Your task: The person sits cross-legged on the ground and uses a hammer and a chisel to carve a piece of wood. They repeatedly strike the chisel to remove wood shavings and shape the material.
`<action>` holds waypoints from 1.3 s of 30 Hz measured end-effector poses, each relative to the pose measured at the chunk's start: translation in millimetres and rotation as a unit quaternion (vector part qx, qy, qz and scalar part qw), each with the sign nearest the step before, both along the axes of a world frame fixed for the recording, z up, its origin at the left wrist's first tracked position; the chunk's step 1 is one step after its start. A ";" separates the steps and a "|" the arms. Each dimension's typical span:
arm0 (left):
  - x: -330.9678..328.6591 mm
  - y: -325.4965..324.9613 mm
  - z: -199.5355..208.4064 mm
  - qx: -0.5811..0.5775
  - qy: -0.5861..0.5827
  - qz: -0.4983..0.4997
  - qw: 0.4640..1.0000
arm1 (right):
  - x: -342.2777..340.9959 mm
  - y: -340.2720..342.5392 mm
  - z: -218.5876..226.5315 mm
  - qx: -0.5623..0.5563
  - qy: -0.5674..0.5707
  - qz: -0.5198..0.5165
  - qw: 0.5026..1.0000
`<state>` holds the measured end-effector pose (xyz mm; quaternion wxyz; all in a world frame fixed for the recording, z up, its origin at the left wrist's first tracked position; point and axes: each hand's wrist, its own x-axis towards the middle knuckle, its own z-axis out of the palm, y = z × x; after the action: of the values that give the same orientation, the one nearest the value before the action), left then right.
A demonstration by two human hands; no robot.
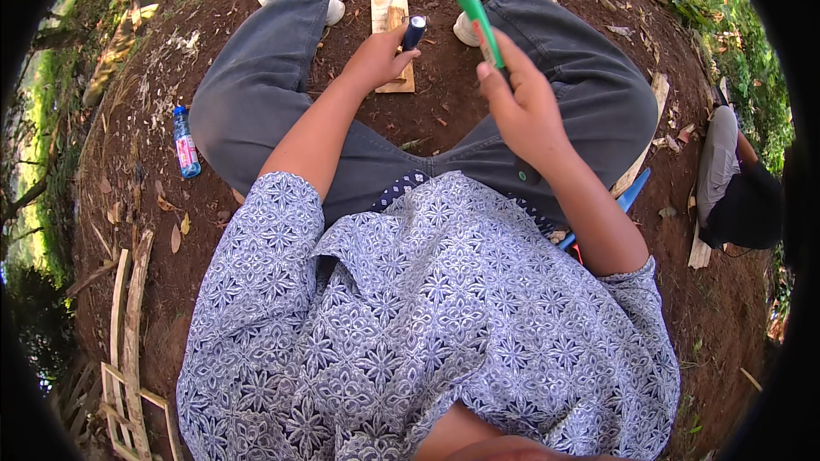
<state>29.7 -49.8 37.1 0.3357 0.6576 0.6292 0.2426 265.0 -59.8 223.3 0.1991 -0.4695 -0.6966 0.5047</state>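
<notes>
My left hand (376,60) is closed round a chisel with a dark blue handle (414,32) and a pale butt end; its blade is hidden. It stands over a narrow piece of wood (395,17) lying on a pale flat board (378,5), on the ground between my feet. Raised to the right of the chisel, my right hand (523,102) grips a claw hammer (468,0) by its green handle. The hammer's grey metal head is up near the top edge, apart from the chisel and slightly blurred.
A blue-capped water bottle (185,143) stands by my left knee. Wooden strips (135,316) and a thin wooden frame (158,401) lie at lower left. By my right thigh are a plank (632,172) and a blue object (634,189). Another person (739,179) is at far right.
</notes>
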 end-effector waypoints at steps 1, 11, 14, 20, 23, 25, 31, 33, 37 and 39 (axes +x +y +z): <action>-2.9 -1.0 2.3 0.001 -0.004 0.007 1.000 | -3.2 0.4 8.5 0.023 0.051 -0.026 0.998; -10.4 8.8 -18.2 -0.014 -0.016 0.053 0.998 | 5.5 16.2 -13.2 -0.142 0.047 -0.074 0.986; -16.9 23.0 -29.4 -0.020 -0.026 0.134 0.990 | -11.8 42.0 -40.6 -0.181 0.069 -0.112 0.975; -27.7 59.1 -76.8 -0.138 -0.134 0.290 0.937 | -31.5 91.1 -134.9 -0.294 -0.130 0.017 0.947; -21.4 68.1 -57.8 -0.196 -0.236 0.335 0.891 | -33.4 70.9 -153.2 -0.287 -0.190 0.048 0.938; -25.9 67.1 -59.7 -0.194 -0.251 0.348 0.882 | -32.5 62.4 -162.5 -0.299 -0.203 0.084 0.929; -29.6 74.7 -54.0 -0.162 -0.270 0.317 0.895 | -30.3 57.9 -170.9 -0.302 -0.246 0.141 0.910; -24.8 76.3 -44.3 -0.145 -0.292 0.288 0.900 | -26.9 59.0 -178.7 -0.297 -0.267 0.155 0.904; -27.1 77.6 -27.8 -0.147 -0.308 0.280 0.897 | -30.3 56.0 -167.1 -0.280 -0.242 0.134 0.919; -28.5 77.4 -25.5 -0.159 -0.307 0.292 0.892 | -33.6 57.2 -161.1 -0.265 -0.223 0.117 0.931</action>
<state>1.2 27.6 11.6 0.5258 0.2748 0.6889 0.4165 231.4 -2.6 62.2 -0.1535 -0.5207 -0.6142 0.5728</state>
